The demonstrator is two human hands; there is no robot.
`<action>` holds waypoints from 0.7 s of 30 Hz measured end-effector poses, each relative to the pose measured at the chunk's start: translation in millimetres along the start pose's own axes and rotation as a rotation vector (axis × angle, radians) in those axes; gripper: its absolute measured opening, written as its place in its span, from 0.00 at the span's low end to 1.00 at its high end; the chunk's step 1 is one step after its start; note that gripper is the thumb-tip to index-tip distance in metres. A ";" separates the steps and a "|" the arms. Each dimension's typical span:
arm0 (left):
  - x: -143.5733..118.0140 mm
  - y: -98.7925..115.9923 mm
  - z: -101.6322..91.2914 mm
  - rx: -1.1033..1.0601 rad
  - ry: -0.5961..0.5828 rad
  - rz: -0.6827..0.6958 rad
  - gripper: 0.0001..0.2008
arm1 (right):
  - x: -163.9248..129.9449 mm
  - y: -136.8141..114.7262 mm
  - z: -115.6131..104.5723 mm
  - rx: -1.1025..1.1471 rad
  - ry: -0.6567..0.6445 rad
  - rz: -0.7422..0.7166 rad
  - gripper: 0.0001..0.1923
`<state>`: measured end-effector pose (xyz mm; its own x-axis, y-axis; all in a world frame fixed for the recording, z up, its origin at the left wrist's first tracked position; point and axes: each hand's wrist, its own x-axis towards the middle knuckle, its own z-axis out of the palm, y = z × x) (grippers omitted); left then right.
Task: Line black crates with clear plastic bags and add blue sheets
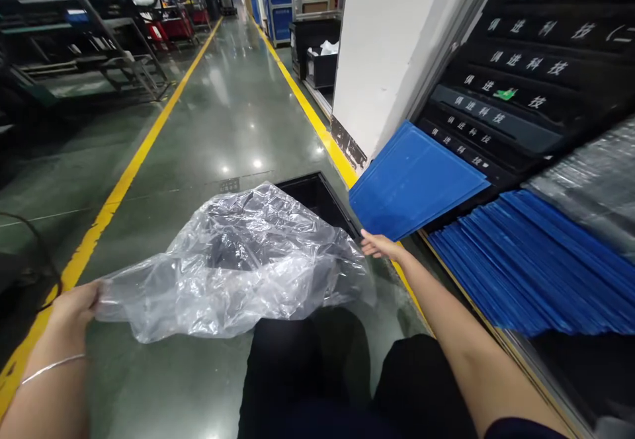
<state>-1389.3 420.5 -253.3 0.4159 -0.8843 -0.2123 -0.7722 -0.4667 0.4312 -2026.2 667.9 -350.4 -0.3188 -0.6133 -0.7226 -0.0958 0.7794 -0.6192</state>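
A large clear plastic bag (258, 260) is spread out in front of my knees, wrinkled and shiny. It drapes over part of a black bin (317, 194) on the floor, whose far right inside still shows. Out at the left, my left hand (77, 303) is closed on one end of the bag and pulls it into a taut strip. My right hand (380, 246) is by the bin's right corner, its fingers pinched together at the bag's right edge; the exact grip is partly hidden.
At right, a blue plastic sheet (417, 178) leans against stacked black bins (516, 62) with white lettering. Many blue sheets (536, 267) stand in a row below. A white pillar (381, 49) rises beyond. Yellow lines (149, 138) border the green floor; metal racks (124, 55) stand at left.
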 end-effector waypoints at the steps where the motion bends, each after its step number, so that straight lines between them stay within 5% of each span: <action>1: 1.6 3.6 5.7 0.005 0.023 -0.028 0.21 | -2.3 0.1 4.9 -0.041 -0.059 -0.014 0.35; 5: -0.1 31.3 27.6 0.162 0.067 0.096 0.30 | -11.9 -4.3 17.0 -0.135 -0.194 -0.151 0.34; 9: -37.5 78.8 57.5 0.100 0.070 0.522 0.39 | -21.5 -14.8 21.8 -0.038 -0.235 -0.266 0.34; 12: -80.5 110.4 87.3 0.174 -0.085 0.766 0.37 | -24.7 -28.5 23.5 -0.177 -0.265 -0.357 0.23; 16: -107.0 126.2 116.2 0.492 -0.253 0.853 0.39 | -28.2 -61.0 -1.6 -0.124 0.059 -0.438 0.12; 18: -102.3 125.4 121.6 0.602 -0.236 0.804 0.40 | -33.0 -78.8 -26.3 0.052 0.274 -0.431 0.09; 21: -92.8 121.9 124.7 0.687 -0.293 0.716 0.41 | -43.4 -94.8 -58.4 0.156 0.428 -0.388 0.08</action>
<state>-1582.0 443.7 -290.5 -0.3112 -0.8843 -0.3481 -0.9386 0.3435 -0.0334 -2058.3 628.1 -242.4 -0.6429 -0.7180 -0.2669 -0.1522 0.4612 -0.8741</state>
